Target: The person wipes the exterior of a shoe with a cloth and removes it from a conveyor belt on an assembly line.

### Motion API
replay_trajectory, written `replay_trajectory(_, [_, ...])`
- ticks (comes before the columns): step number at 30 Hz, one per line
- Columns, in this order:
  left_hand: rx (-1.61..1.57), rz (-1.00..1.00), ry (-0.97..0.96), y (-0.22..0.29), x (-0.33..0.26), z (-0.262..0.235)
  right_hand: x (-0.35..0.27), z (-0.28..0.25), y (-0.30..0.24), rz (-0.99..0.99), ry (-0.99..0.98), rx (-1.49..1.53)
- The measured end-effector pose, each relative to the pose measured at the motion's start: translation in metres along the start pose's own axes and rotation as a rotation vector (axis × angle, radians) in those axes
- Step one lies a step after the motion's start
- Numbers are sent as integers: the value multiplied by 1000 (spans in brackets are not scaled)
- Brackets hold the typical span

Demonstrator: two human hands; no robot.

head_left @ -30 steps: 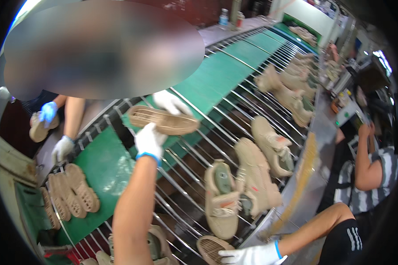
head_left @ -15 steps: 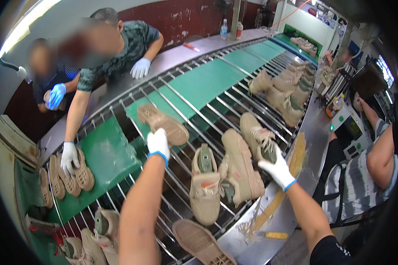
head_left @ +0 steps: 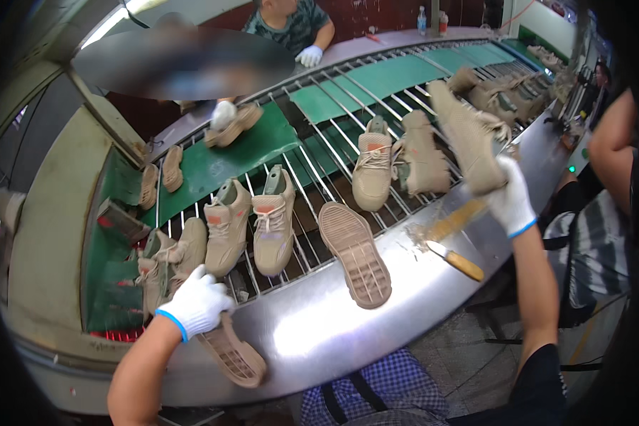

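My left hand [head_left: 197, 304], in a white glove with a blue cuff, grips a beige rubber sole [head_left: 236, 356] over the near metal ledge. The sole's upper end is hidden under the fingers. My right hand [head_left: 515, 197], gloved the same way, is closed on the heel end of a beige lace-up shoe [head_left: 467, 135], held tilted above the rollers with its toe pointing away. Between my hands, another loose sole [head_left: 355, 255] lies tread up, partly on the rollers and partly on the ledge. A laced shoe [head_left: 373, 170] stands upright beside a tipped shoe [head_left: 420, 155].
A knife [head_left: 456, 261] with a yellow handle lies on the metal ledge [head_left: 298, 334]. Several shoes [head_left: 273, 224] stand on the rollers at left, others at far right. Across the line, a co-worker's gloved hand [head_left: 224, 115] holds soles above a green sheet [head_left: 263, 138].
My left hand has brought its sole back from over the rollers to the near ledge. My right hand has lifted the shoe off the rollers. The view has turned left.
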State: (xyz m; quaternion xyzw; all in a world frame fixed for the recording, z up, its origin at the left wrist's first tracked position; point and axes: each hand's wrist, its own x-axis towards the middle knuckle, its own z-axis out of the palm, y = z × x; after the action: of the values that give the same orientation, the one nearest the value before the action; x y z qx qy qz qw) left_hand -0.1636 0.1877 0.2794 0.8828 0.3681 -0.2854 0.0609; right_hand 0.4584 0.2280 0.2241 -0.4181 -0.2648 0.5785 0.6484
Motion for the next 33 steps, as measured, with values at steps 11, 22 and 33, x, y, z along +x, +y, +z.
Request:
replay_trajectory(11, [-1337, -361, 959, 181, -31, 126, -272, 228, 169, -139, -921, -1407])
replay_trajectory(22, [-1170, -260, 1500, 216, 6, 116, 17, 173, 147, -250, -48, -1175])
replay_trajectory(33, [-366, -1159, 859, 189, -82, 157, 174, 94, 222, 117, 170, -677])
